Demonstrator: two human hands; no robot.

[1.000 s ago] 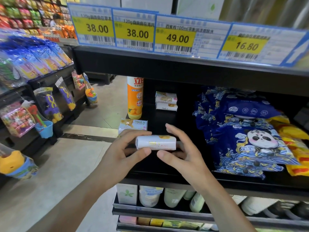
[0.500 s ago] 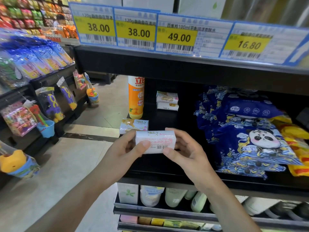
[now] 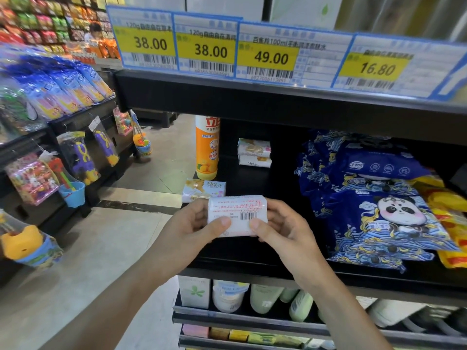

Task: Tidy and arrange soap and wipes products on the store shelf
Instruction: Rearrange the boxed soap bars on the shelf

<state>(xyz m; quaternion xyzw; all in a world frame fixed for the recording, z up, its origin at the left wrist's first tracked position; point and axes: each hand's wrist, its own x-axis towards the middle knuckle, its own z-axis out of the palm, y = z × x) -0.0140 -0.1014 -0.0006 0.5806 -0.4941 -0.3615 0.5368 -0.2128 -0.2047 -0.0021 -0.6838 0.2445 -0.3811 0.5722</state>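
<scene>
Nearest the camera, both hands hold one white soap bar (image 3: 237, 215) above the front edge of the black shelf (image 3: 252, 251). The left hand (image 3: 194, 229) grips its left end, thumb pressed across the printed face and fingers curled behind, out of sight. The right hand (image 3: 283, 228) pinches its right end, thumb on the lower corner below the barcode, the other fingers wrapped behind it. The bar's printed side with red text and barcode faces the camera; the small print is too fine to read.

Just behind the held bar, toward its left, a second soap bar marked MeLy (image 3: 203, 189) lies flat at the shelf's left edge, its lower right corner covered by the held bar and the left fingers. Right of the held bar, a heap of blue panda wipes packs (image 3: 374, 210) slopes toward the shelf front, overlapping so their count cannot be told; yellow packs (image 3: 452, 223) beyond them are cut off by the picture's edge.

Further back from the held bar stands an orange bottle (image 3: 207, 149), its top hidden by the upper shelf. Right of the bottle, two stacked soap bars (image 3: 254, 152) sit in deep shadow. Above, price tags (image 3: 209, 50) read 38.00, 38.00, 49.00 and 16.80; their smaller lettering is blurred.
</scene>
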